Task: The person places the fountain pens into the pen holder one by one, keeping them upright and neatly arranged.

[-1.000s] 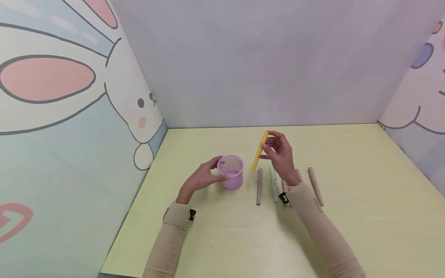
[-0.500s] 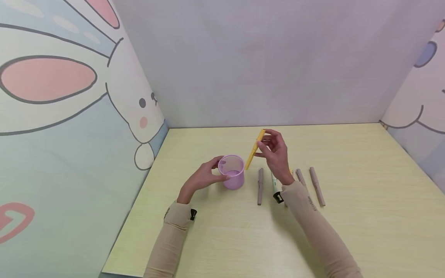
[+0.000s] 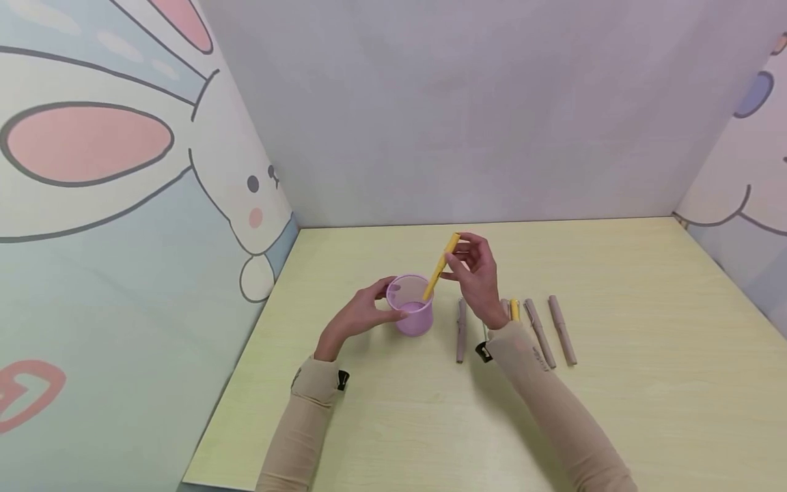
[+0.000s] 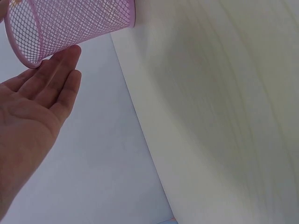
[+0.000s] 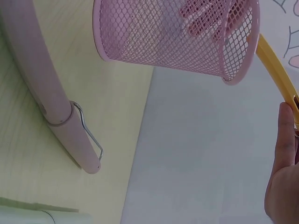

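A purple mesh pen cup (image 3: 415, 324) stands upright on the table. Around its rim, my left hand (image 3: 361, 314) holds it, thumb at the front and fingers behind. My right hand (image 3: 479, 281) pinches a yellow pen (image 3: 444, 260) near its upper end. The pen slants, its lower tip dipping just inside the cup's right rim. In the right wrist view the tip of the yellow pen (image 5: 277, 70) overlaps the mouth of the mesh cup (image 5: 173, 42). The left wrist view has the fingers of my left hand (image 4: 42, 98) against the cup's side.
Right of the cup lies a mauve pen (image 3: 461, 335). Beneath the right wrist are a partly hidden green pen and another yellow pen (image 3: 514, 311). Two mauve pens (image 3: 540, 333) lie farther right. A pale back wall (image 3: 479, 123) and a rabbit-printed side wall (image 3: 123, 287) border the table (image 3: 393, 424).
My right hand has moved left with the yellow pen, bringing its lower tip from beside the cup to inside its rim. The left hand and cup stay nearly in place.
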Demonstrator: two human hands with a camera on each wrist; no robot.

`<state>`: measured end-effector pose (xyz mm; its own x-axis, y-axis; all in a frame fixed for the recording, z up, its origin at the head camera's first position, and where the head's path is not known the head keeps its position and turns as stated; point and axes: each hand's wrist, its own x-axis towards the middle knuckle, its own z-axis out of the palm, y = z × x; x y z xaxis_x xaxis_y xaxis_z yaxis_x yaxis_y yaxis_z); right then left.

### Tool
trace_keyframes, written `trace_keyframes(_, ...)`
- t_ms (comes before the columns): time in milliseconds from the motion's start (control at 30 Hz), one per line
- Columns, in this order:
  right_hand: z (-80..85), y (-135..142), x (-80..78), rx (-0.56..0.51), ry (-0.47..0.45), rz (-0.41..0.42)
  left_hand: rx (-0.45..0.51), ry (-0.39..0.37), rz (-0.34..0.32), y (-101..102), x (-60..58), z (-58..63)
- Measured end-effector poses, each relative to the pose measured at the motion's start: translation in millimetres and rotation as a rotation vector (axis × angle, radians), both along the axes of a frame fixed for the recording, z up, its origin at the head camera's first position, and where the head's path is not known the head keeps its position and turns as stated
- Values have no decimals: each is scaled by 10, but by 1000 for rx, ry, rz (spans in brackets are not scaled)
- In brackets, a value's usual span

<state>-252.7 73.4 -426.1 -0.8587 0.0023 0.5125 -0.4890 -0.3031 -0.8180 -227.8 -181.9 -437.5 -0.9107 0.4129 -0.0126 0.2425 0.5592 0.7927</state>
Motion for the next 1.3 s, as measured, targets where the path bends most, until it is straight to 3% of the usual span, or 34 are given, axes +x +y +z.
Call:
trace_keyframes(700,-220,-124,21,144,-59,12,1,2,9,10,-1,-21)
trace_keyframes(933,-193,-146,29,174,-72,9,0,7,6,10,-2,-18)
trace_keyframes(1200,56,-140,207,228,-56,21,6,3,11,16,0,-16)
trace_keyframes(1300,35,-140,197,239,-55,21,1,1,12,16,-2,-20)
